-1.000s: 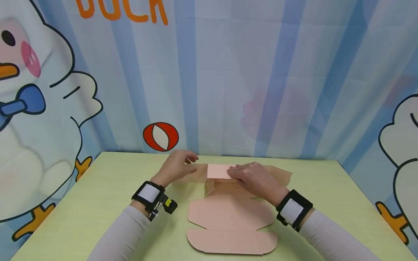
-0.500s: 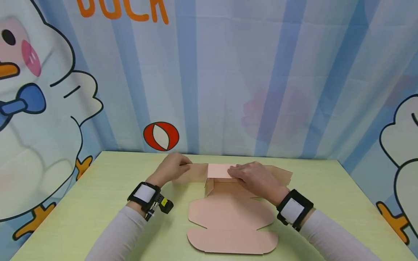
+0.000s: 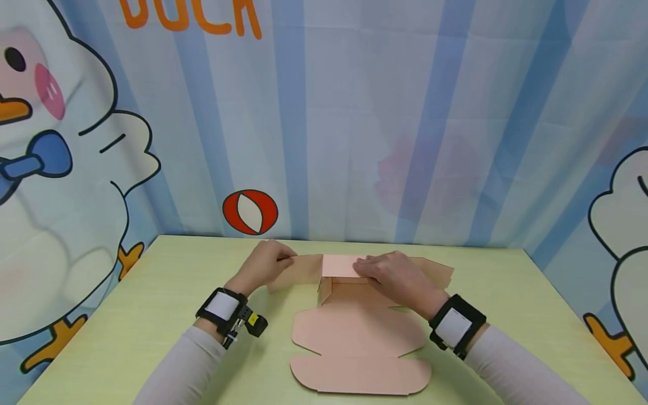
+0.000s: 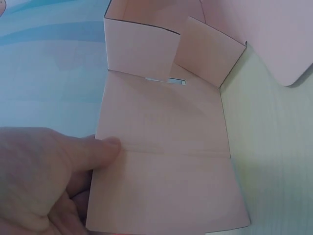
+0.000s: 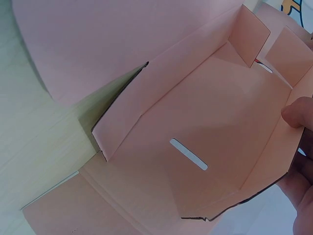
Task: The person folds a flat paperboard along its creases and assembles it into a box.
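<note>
A pink, partly folded cardboard box (image 3: 356, 329) lies on the table, its lid panel spread toward the person. My left hand (image 3: 259, 267) pinches the far edge of the left side flap (image 3: 306, 269), thumb on the inner face at a crease in the left wrist view. That flap stretches outward. With the thumb inside and fingers behind, my right hand (image 3: 400, 281) grips the raised back wall (image 5: 274, 152). On the right, another side flap (image 3: 437, 274) lies outward, partly hidden by this hand. Small corner tabs (image 4: 210, 51) are folded inward, and a narrow slot (image 5: 188, 154) shows in the floor.
The pale yellow-green table (image 3: 126, 326) ends at a striped blue curtain (image 3: 344, 124) printed with cartoon ducks. Wrist-worn devices (image 3: 223, 306) sit on both forearms.
My left hand has come down and slightly left from beside the left side flap, and its fingers have closed on the flap's edge. The right hand stays on the back wall.
</note>
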Motion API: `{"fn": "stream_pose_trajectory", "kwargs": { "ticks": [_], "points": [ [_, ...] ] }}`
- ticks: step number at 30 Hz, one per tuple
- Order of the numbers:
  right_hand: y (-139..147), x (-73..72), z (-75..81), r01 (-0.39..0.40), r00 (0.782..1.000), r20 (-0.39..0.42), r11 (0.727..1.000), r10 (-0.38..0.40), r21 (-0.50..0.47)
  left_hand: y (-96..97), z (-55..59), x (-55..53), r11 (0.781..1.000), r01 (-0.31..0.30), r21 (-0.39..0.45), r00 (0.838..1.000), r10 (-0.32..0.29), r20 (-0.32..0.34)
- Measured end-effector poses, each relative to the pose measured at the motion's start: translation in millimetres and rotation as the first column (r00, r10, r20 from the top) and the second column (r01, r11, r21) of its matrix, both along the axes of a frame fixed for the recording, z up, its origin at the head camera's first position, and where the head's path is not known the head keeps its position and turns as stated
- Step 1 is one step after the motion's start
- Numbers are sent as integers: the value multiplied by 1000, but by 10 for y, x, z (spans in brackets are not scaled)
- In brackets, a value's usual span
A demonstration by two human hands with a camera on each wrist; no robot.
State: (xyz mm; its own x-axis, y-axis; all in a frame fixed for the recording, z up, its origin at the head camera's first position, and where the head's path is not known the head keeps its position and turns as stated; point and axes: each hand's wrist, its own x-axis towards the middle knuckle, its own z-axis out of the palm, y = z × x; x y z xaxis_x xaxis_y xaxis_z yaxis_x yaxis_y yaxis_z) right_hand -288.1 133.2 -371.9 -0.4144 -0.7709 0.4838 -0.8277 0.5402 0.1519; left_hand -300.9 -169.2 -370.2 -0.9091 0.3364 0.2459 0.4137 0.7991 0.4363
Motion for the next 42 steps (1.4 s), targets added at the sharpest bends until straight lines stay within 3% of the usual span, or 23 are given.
{"fn": "stream_pose_trajectory", "kwargs": {
  "ticks": [13, 29, 42],
  "points": [
    [2, -8, -6, 5, 1000, -13, 1000, -5, 1, 12, -15, -8, 1000, -16, -7, 1000, 16, -2],
    [-14, -12, -23, 2, 1000, -27, 1000, -2, -10, 67, 34, 108, 1000, -13, 8, 999, 13, 35],
    [-40, -32, -30, 20, 999, -36, 1000, -21, -15, 224, 91, 191, 998, 58, 26, 992, -61, 110]
  ]
}}
